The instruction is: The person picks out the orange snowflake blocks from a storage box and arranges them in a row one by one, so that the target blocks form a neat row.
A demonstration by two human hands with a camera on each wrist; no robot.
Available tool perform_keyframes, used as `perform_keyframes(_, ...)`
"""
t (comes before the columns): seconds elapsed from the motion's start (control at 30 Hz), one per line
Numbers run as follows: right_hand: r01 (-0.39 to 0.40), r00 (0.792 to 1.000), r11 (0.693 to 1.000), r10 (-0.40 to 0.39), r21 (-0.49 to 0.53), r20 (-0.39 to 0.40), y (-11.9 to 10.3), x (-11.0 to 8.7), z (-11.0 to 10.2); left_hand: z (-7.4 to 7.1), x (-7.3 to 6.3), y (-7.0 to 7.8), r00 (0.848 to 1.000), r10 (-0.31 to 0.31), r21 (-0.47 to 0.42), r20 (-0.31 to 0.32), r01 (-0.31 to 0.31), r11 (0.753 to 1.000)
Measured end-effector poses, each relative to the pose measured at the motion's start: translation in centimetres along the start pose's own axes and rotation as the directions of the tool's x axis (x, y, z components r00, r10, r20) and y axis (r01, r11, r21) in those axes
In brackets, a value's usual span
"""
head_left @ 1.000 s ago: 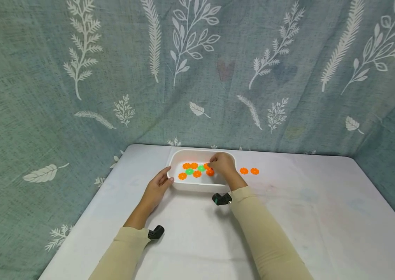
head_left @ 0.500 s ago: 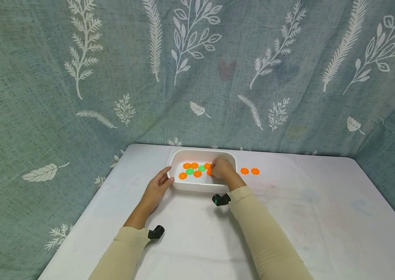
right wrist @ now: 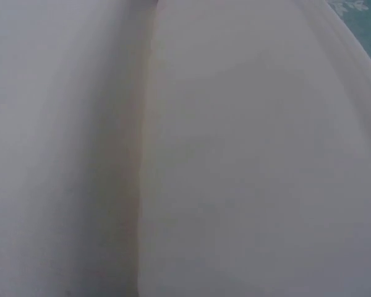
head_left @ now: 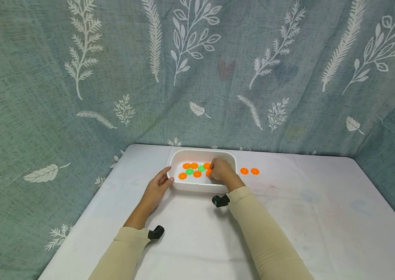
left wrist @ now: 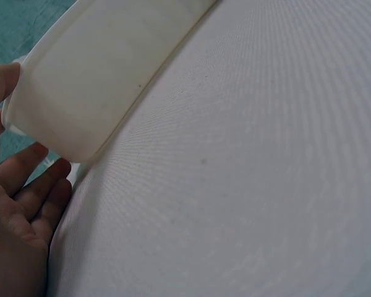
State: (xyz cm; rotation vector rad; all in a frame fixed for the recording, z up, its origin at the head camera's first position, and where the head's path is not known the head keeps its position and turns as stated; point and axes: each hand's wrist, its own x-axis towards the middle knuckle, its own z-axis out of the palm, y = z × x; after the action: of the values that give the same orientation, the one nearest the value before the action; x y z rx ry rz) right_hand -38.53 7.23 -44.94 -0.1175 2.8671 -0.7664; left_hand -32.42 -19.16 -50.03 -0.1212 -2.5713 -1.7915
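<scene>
My left hand (head_left: 156,189) grips the near-left corner of a white tray (head_left: 197,187); in the left wrist view the thumb (left wrist: 2,83) lies over its rim while the other fingers spread below. Inside the tray, my right hand (head_left: 222,169) reaches down at the right side with curled fingers, holding an orange scalloped disc (head_left: 208,173) near the floor. Its fingertips are mostly hidden behind the hand. Several more orange discs (head_left: 197,174) and two green ones, one green disc (head_left: 189,171) among them, lie left of that hand.
Two orange discs (head_left: 249,171) lie on the white cloth (head_left: 306,202) right of the tray. A patterned green-grey curtain (head_left: 197,116) stands behind the table. The right wrist view shows only the tray's outer wall (right wrist: 247,154) and the cloth.
My right hand has lowered inside the tray with the orange disc, which has shifted slightly left and is now partly covered by the fingers. The left hand has stayed still.
</scene>
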Motion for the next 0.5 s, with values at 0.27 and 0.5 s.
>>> perform_keyframes(0.27, 0.033, 0.999, 0.999, -0.033, -0.002, -0.01, 0.08, 0.11, 0.17, 0.0, -0.14, 0.16, 1.0, 0.0, -0.004, -0.005, 0.0, 1.0)
perform_keyframes(0.5, 0.038, 0.999, 0.998, -0.038, 0.041, -0.012, 0.01, 0.06, 0.13, 0.03, -0.12, 0.16, 1.0, -0.002, -0.007, -0.006, 0.002, 1.0)
